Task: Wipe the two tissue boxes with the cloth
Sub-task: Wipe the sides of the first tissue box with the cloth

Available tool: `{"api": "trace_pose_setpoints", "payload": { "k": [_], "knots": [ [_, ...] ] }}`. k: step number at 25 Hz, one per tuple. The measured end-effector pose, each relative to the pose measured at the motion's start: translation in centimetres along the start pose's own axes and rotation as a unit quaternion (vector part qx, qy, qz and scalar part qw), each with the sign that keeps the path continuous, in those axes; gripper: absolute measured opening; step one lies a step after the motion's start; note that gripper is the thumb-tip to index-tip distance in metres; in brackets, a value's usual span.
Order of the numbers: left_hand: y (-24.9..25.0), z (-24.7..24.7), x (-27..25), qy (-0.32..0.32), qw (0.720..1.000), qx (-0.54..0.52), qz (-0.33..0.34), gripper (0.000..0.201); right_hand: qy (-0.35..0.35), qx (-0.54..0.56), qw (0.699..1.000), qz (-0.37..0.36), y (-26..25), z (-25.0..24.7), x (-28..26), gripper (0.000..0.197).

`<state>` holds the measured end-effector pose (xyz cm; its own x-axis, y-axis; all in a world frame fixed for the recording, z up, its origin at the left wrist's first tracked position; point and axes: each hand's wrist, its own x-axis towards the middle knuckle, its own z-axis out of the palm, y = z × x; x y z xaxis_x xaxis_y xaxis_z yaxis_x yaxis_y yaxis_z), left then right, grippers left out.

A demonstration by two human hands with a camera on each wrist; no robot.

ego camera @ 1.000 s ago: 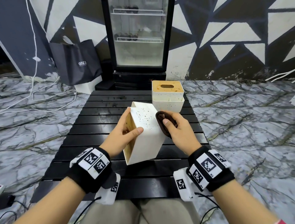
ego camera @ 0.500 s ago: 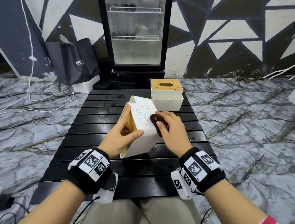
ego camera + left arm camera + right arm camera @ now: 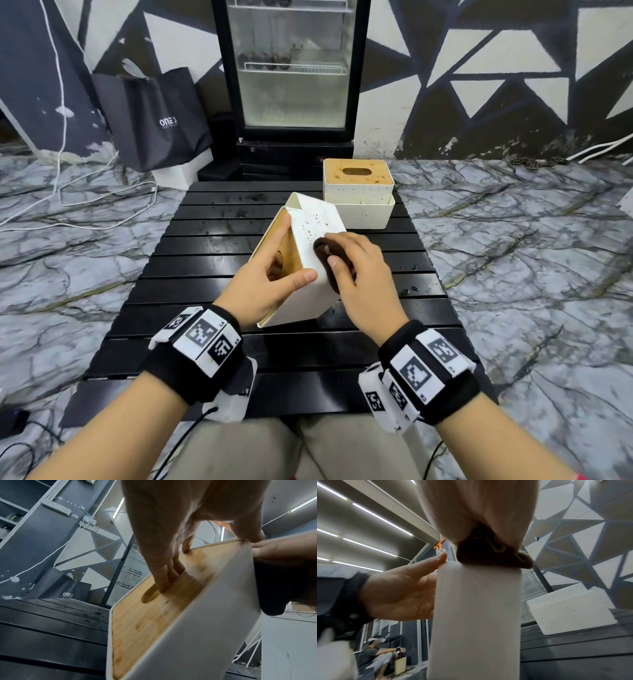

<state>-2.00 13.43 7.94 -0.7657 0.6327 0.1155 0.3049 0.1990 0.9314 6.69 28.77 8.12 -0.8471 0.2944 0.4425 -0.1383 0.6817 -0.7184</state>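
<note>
Head view shows the left hand (image 3: 263,284) holding a white box (image 3: 308,274) tilted over the black table (image 3: 205,246). Its thumb lies on the white side, and two fingers (image 3: 164,574) go into the oval slot of the wooden lid (image 3: 154,615). The right hand (image 3: 359,274) has its fingers curled around a dark brown cloth (image 3: 323,248) and presses it on the speckled side of this box. A second box (image 3: 358,192) stands upright at the far edge of the table, just behind the tilted one.
</note>
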Motion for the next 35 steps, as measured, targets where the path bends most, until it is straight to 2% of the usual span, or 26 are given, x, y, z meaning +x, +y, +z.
{"api": "trace_pose_setpoints", "payload": {
  "k": [4, 9, 12, 14, 19, 22, 25, 31, 35],
  "knots": [
    [-0.2, -0.4, -0.2, -0.007, 1.0, -0.017, 0.0, 0.097, -0.007, 0.021, 0.998, -0.052, 0.1, 0.3, -1.1, 0.034],
    [-0.3, -0.5, -0.4, -0.005, 1.0, -0.019, 0.0, 0.101, 0.0, 0.002, 1.0, -0.019, 0.1, 0.0, 0.1, 0.036],
    [-0.1, -0.3, -0.4, -0.017, 1.0, -0.018, 0.011, 0.1, -0.011, 0.01, 0.999, -0.039, -1.0, 0.7, -0.1, 0.036],
    [0.0, -0.3, -0.4, -0.016, 1.0, -0.011, 0.013, 0.098, -0.018, 0.011, 0.998, -0.052, -1.3, 0.7, -0.1, 0.034],
    [0.3, 0.1, -0.3, -0.019, 0.999, 0.014, 0.031, 0.089, -0.012, 0.011, 1.0, -0.017, -1.6, 0.6, 3.0, 0.031],
    [0.3, -0.1, -0.5, -0.02, 0.999, 0.001, 0.027, 0.095, -0.016, 0.012, 1.0, -0.017, -1.7, 0.8, 2.3, 0.032],
    [0.3, -0.3, -0.4, -0.025, 0.999, -0.013, 0.028, 0.088, -0.019, 0.01, 1.0, -0.021, -1.8, 0.9, 1.1, 0.032],
    [0.1, 0.1, -0.4, -0.016, 0.999, -0.006, 0.032, 0.094, 0.005, 0.023, 0.999, -0.022, -1.7, 1.0, 4.4, 0.029],
    [0.0, 0.0, -0.4, -0.018, 0.999, -0.02, 0.035, 0.093, 0.015, 0.016, 1.0, -0.022, -1.5, 1.3, 2.5, 0.034]
  ]
}}
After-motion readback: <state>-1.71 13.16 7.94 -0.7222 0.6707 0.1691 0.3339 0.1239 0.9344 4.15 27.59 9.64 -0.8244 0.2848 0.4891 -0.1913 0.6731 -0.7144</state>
